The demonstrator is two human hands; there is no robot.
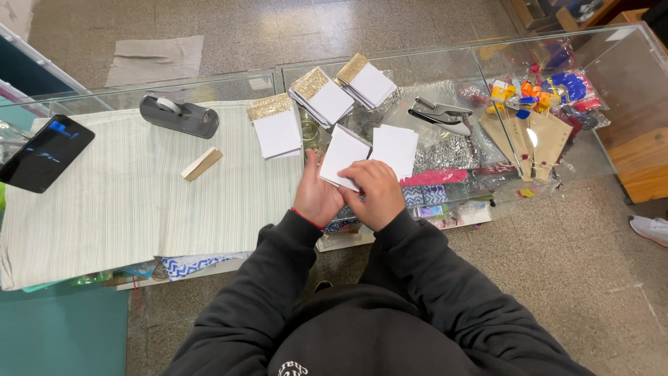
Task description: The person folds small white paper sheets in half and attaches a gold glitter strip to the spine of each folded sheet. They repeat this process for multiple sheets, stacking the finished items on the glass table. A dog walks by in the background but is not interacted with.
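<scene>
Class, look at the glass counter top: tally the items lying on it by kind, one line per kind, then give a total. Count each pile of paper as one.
Gold-topped white paper piles: 3
Plain white paper piles: 2, one in the hands, one beside it
Tape dispenser: 1
Hole punch: 1
Phone: 1
Small cardboard piece: 1
Total: 9

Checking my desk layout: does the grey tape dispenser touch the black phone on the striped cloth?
Apart. The head view shows the grey tape dispenser and the black phone separated by a bare stretch of striped cloth.
</scene>
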